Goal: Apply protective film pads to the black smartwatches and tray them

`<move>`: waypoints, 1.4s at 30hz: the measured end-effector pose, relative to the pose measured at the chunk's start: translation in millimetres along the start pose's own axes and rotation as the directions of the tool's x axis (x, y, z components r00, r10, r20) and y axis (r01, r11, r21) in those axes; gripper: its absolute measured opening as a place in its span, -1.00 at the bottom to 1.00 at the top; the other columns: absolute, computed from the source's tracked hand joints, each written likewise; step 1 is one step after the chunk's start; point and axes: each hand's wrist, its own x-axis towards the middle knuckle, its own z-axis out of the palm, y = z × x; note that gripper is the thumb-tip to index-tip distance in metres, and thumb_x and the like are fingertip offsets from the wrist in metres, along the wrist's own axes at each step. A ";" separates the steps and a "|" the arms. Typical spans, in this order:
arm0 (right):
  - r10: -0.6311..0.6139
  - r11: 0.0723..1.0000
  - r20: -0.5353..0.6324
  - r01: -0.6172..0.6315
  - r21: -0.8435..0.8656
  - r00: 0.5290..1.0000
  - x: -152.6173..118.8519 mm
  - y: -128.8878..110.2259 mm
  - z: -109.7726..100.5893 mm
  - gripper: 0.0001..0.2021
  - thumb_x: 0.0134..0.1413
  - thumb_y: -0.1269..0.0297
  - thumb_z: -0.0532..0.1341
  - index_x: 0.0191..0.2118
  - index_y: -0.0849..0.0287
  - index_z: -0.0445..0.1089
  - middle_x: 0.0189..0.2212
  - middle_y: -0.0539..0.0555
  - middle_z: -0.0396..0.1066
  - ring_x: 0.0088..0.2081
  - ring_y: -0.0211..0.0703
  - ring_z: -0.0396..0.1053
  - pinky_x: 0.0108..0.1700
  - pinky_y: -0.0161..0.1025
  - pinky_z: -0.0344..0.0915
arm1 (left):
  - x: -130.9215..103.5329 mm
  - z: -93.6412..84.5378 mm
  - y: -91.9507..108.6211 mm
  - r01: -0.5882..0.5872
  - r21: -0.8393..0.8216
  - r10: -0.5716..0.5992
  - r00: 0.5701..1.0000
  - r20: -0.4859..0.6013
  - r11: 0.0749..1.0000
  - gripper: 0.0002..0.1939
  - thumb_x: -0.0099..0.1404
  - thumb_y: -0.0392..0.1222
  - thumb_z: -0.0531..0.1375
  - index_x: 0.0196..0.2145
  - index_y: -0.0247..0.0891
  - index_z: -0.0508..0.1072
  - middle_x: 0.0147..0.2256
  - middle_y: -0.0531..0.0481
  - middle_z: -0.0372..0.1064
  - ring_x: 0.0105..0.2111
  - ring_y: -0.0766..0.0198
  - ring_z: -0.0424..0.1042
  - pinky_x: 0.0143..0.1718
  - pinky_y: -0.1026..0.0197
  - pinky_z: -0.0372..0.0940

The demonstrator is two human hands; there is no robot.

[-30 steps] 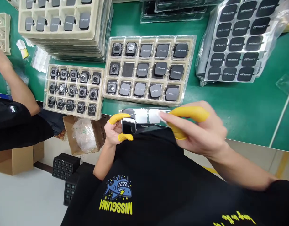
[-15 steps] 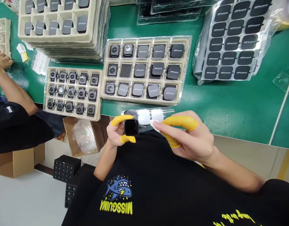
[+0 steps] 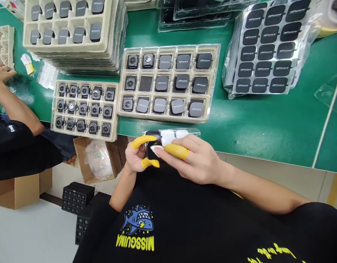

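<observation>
My left hand [image 3: 136, 155], with yellow finger cots on it, grips a black smartwatch [image 3: 150, 150] by its edges, screen facing up. Pinched in my right hand [image 3: 198, 159] is a small white wiping pad [image 3: 156, 150], pressed against the watch screen. The pad and my fingertips cover part of the screen. Just behind the watch, at the table's front edge, lies a clear sheet [image 3: 194, 130] bearing white squares and a dark one. Beyond it stands a tray [image 3: 168, 117] of watches, some with dark square film pieces showing in their cells; one cell holds only a dark flat square.
A smaller tray of watch bodies [image 3: 84, 137] stands at left, before a tall stack of trays [image 3: 75, 58]. Printed label sheets [image 3: 261, 60] lie at right. A co-worker's arm [image 3: 17, 102] rests at far left. An open carton [image 3: 113, 157] with plastic bags sits below.
My right hand has moved left, bringing the white pad from beside the watch onto its screen. My left hand keeps hold of the watch, nearly in place.
</observation>
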 end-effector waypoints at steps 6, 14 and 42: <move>0.188 0.981 -0.029 -0.189 -0.049 0.982 -12.1 10.8 -9.7 -0.46 0.37 0.56 0.28 0.38 0.06 0.51 -0.18 0.14 0.65 -0.19 0.01 0.53 -0.21 -0.07 0.45 | -8.5 -3.5 -4.9 0.077 -0.066 -0.078 0.997 -0.015 0.995 -0.22 0.00 0.20 0.69 0.12 -0.15 0.71 -0.23 -0.07 0.72 -0.26 0.11 0.76 -0.11 0.13 0.69; 0.038 0.999 0.031 -0.038 0.009 0.999 10.8 -1.3 -19.1 -0.75 0.50 0.49 0.23 0.15 0.30 0.60 -0.25 0.15 0.64 -0.14 -0.02 0.54 -0.23 -0.08 0.38 | 0.9 -1.3 -0.6 0.056 0.015 -0.055 0.998 -0.036 0.998 -0.21 -0.09 0.29 0.70 0.02 -0.17 0.74 -0.23 -0.06 0.72 -0.26 0.13 0.74 -0.18 0.20 0.64; -0.082 0.991 0.172 0.063 0.115 0.982 8.7 8.2 -34.8 -0.77 0.53 0.52 0.24 0.18 0.29 0.52 -0.23 0.10 0.59 -0.17 -0.10 0.51 -0.26 -0.12 0.34 | -2.2 -1.0 -0.1 0.110 -0.096 -0.110 0.994 0.001 0.989 -0.19 -0.15 0.19 0.73 0.04 -0.15 0.75 -0.23 -0.03 0.72 -0.27 0.15 0.74 -0.15 0.22 0.65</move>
